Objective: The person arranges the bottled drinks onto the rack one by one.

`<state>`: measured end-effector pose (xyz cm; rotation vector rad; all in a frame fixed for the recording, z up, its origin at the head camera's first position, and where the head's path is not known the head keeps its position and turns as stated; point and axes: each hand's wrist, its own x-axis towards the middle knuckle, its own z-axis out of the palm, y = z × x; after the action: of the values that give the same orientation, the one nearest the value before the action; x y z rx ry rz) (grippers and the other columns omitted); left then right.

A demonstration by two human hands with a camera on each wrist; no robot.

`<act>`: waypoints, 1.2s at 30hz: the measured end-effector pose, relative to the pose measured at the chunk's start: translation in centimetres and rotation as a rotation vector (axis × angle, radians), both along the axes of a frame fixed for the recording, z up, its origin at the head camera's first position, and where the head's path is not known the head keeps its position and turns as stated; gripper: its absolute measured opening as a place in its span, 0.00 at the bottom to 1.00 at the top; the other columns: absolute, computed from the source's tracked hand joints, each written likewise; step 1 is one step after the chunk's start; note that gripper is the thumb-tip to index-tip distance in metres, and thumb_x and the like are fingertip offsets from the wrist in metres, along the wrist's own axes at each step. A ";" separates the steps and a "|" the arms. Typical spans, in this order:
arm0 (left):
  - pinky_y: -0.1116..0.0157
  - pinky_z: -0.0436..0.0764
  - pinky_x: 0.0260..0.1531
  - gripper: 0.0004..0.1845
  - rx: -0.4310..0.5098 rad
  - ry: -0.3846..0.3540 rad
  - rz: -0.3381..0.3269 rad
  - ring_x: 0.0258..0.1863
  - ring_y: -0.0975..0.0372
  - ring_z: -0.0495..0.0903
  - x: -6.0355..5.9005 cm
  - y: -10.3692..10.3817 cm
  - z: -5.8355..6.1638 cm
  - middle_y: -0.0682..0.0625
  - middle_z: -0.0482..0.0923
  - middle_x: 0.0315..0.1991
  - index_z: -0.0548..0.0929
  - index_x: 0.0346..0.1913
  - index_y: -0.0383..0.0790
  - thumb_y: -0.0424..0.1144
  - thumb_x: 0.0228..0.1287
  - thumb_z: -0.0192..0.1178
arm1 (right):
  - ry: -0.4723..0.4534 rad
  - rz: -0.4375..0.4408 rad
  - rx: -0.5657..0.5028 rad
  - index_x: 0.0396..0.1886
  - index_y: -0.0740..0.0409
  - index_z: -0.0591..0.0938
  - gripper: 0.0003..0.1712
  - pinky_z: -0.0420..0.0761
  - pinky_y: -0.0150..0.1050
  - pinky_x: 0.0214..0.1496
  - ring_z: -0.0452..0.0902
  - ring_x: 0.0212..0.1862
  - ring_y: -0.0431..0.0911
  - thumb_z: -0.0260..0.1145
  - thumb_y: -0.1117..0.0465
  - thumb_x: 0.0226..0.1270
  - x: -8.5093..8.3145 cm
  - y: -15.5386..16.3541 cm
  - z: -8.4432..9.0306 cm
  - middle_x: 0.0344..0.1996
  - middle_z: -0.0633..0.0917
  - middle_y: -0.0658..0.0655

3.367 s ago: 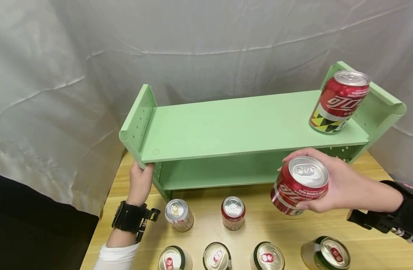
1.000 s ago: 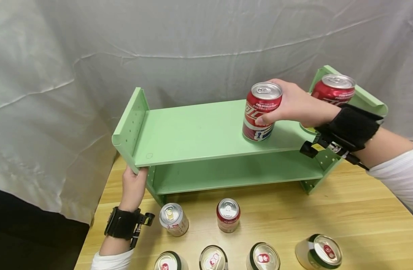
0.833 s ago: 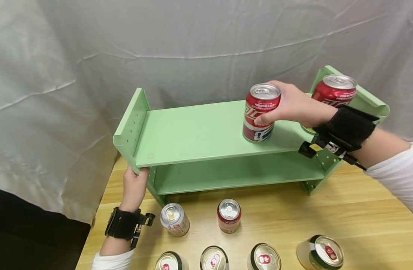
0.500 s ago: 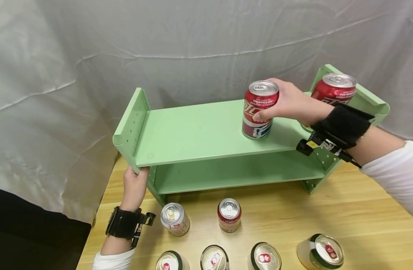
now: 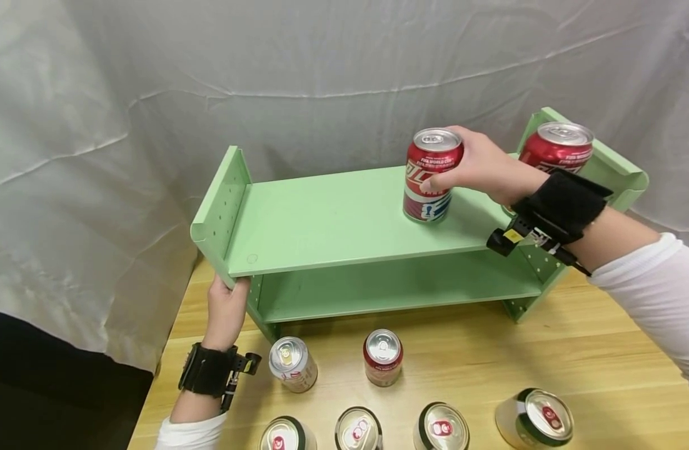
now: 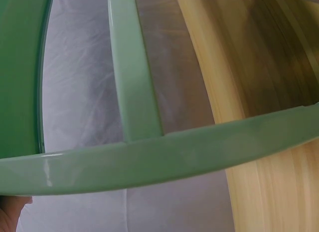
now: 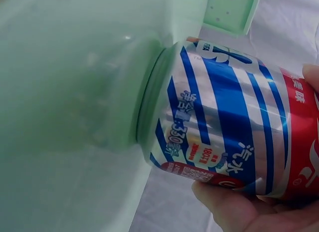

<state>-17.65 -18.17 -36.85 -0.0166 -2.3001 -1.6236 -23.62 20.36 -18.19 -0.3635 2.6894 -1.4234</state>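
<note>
My right hand (image 5: 479, 165) grips a red soda can (image 5: 429, 200), thumb on its near side, at the right part of the green shelf's (image 5: 322, 219) top board. In the right wrist view the can's (image 7: 234, 117) base meets the board, where it is reflected. Behind my right wrist stands another red soda can (image 5: 558, 150), partly covered. My left hand (image 5: 226, 309) holds the shelf's left side just under the top board; its fingers are mostly hidden there. Only a bit of the left hand (image 6: 11, 212) shows in the left wrist view.
On the wooden table (image 5: 614, 362) before the shelf stand a silver can (image 5: 294, 369) and a red-and-silver can (image 5: 382, 356). Several gold-topped cans (image 5: 442, 428) line the near edge. A grey cloth (image 5: 322, 75) hangs behind the shelf.
My right hand has carried the red can from in front of the shelf up onto the top board, then shifted it slightly toward the back. The left hand keeps its place on the shelf.
</note>
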 end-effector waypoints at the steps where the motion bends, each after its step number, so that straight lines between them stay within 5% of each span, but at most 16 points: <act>1: 0.63 0.70 0.51 0.20 -0.001 0.001 0.003 0.48 0.63 0.70 0.0 0.0 0.0 0.43 0.74 0.51 0.70 0.62 0.40 0.42 0.72 0.47 | -0.005 -0.003 -0.003 0.68 0.60 0.58 0.46 0.72 0.42 0.55 0.69 0.54 0.48 0.71 0.63 0.52 -0.1 0.0 0.0 0.58 0.72 0.61; 11: 0.60 0.70 0.52 0.19 0.007 0.008 0.011 0.49 0.61 0.70 -0.1 -0.3 0.0 0.43 0.74 0.52 0.70 0.62 0.40 0.41 0.71 0.47 | -0.001 -0.027 -0.074 0.70 0.59 0.52 0.48 0.68 0.45 0.60 0.65 0.58 0.49 0.69 0.63 0.56 0.2 -0.4 -0.5 0.61 0.66 0.61; 20: 0.57 0.69 0.56 0.19 0.033 0.000 -0.022 0.51 0.60 0.70 -0.1 0.3 0.3 0.42 0.73 0.56 0.70 0.62 0.39 0.39 0.71 0.47 | 0.170 -0.064 -0.239 0.74 0.55 0.39 0.56 0.48 0.45 0.74 0.48 0.72 0.49 0.69 0.64 0.58 4.9 0.0 -2.7 0.71 0.53 0.63; 25: 0.56 0.69 0.56 0.20 0.030 -0.009 -0.031 0.51 0.59 0.70 -0.2 0.3 0.4 0.41 0.73 0.56 0.69 0.63 0.39 0.39 0.71 0.47 | 0.211 -0.073 -0.238 0.74 0.53 0.41 0.54 0.50 0.40 0.73 0.48 0.73 0.49 0.67 0.66 0.59 7.1 0.5 -3.9 0.71 0.54 0.61; 36: 0.58 0.68 0.56 0.19 0.036 -0.007 -0.015 0.51 0.61 0.69 -0.3 0.2 0.5 0.42 0.73 0.56 0.70 0.62 0.39 0.39 0.71 0.47 | 0.240 -0.016 -0.341 0.74 0.53 0.44 0.53 0.55 0.31 0.70 0.51 0.72 0.49 0.67 0.72 0.57 8.8 1.1 -5.3 0.71 0.55 0.63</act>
<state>-17.92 -17.97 -36.33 -0.0197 -2.2809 -1.6754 -14.77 21.44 -23.45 -0.5700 2.6195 -1.9643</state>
